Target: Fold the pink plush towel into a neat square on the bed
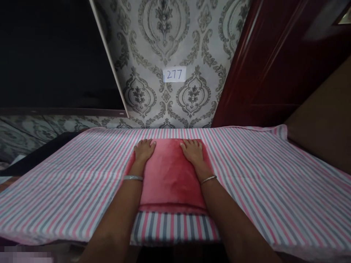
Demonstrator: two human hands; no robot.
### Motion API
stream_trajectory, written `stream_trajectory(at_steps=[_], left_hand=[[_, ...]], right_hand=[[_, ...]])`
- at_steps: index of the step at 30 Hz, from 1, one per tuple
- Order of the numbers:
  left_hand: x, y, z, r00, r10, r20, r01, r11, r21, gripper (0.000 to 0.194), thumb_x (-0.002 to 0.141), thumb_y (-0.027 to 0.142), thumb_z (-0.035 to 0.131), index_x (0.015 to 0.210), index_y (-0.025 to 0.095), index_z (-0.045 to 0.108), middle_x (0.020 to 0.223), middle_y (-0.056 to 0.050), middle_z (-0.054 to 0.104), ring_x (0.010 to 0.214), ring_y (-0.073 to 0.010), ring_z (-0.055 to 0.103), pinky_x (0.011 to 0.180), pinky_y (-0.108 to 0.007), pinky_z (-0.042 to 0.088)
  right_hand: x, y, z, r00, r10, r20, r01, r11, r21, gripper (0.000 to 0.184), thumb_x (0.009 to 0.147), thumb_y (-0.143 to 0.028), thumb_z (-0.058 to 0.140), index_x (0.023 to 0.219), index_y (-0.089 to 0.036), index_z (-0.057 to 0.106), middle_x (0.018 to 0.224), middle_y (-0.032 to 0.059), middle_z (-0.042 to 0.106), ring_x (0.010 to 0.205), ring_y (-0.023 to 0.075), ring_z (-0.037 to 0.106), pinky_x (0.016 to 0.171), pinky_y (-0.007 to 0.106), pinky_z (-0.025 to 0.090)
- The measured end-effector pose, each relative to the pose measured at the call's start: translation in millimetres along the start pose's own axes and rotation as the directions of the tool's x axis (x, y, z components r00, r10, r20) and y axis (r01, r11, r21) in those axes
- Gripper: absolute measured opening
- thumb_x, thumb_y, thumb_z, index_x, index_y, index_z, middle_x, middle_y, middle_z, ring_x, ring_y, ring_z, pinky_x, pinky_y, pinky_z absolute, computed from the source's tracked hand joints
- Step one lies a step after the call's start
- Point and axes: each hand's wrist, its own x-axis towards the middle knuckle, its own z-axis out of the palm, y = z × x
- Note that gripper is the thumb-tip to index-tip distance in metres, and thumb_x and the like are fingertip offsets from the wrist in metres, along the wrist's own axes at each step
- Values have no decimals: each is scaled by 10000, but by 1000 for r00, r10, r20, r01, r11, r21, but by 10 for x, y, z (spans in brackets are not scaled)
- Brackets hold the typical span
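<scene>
A folded red plush cloth (170, 175) lies in the middle of a surface covered with a pink, grey and white striped sheet (274, 175). My left hand (144, 149) rests flat on the cloth's far left corner, fingers stretched out. My right hand (193, 150) lies flat on the far right corner, fingers also spread. Each wrist carries a thin metal bangle. Neither hand holds anything.
A patterned grey wallpaper wall (164, 44) rises just behind the surface, with a paper label reading 277 (174, 74). A dark screen or panel (55, 54) stands at the left, a dark red wooden door (274, 62) at the right.
</scene>
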Motion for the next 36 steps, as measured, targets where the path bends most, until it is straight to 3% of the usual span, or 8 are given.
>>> stream_trajectory(at_steps=[7,10,12,17,20,22,29,36], left_hand=[[-64,41,-103,998,41,-55,-38,998,49,529,1012,422,295,1359,181,613,1405,-163,613,1335,-345,495,1110,-622,347],[-140,151,-234,995,90,-48,-85,992,98,500,1012,385,302,1261,158,672,1316,-185,666,1289,-349,543,1136,-667,286],[-275,290,-281,985,168,-51,-162,981,103,491,1010,353,313,1289,139,656,1349,-194,648,1314,-337,537,1162,-625,289],[-816,693,-132,909,417,16,-417,908,46,561,1009,400,386,1530,200,439,1648,-144,332,1540,-321,250,1212,-603,235],[-1025,796,-13,861,499,101,-504,863,32,571,1020,444,372,1557,251,396,1668,-100,299,1553,-311,217,1219,-632,188],[-1067,804,26,854,509,112,-515,857,28,567,1027,443,356,1560,252,390,1664,-94,311,1549,-309,231,1220,-632,184],[-1095,805,143,857,509,86,-515,853,82,562,1029,401,342,1570,255,381,1684,-81,259,1557,-309,201,1234,-614,146],[-1117,824,149,854,502,134,-517,849,112,571,1037,427,321,1580,256,363,1689,-81,235,1562,-312,185,1234,-616,147]], right_hand=[[-22,-57,-51,1000,27,10,-27,999,38,502,1073,-434,302,1423,-198,571,1441,107,590,1352,304,451,1161,518,221],[-18,-77,-77,999,28,32,-29,999,38,511,1075,-450,293,1432,-205,565,1456,115,574,1366,298,437,1157,515,230],[-19,-85,-100,999,32,41,-34,999,41,508,1075,-453,296,1435,-214,564,1463,112,567,1370,294,435,1157,507,235],[-31,-110,-270,998,35,56,-38,998,55,495,1075,-416,302,1443,-205,556,1501,105,536,1398,302,412,1173,503,229],[-115,-120,-439,998,28,56,-31,998,55,491,1072,-358,289,1461,-187,536,1524,115,510,1420,296,394,1176,489,242],[-261,-115,-504,1000,-4,24,3,999,54,510,1066,-325,285,1516,-171,467,1562,124,462,1443,286,369,1188,472,232],[-928,26,-263,997,-80,10,80,997,4,539,1012,-236,335,1526,-120,446,1623,128,366,1506,284,274,1222,482,186],[-956,50,-165,994,-93,-57,94,995,13,519,992,-228,383,1485,-115,499,1600,137,405,1484,297,308,1215,498,189]])
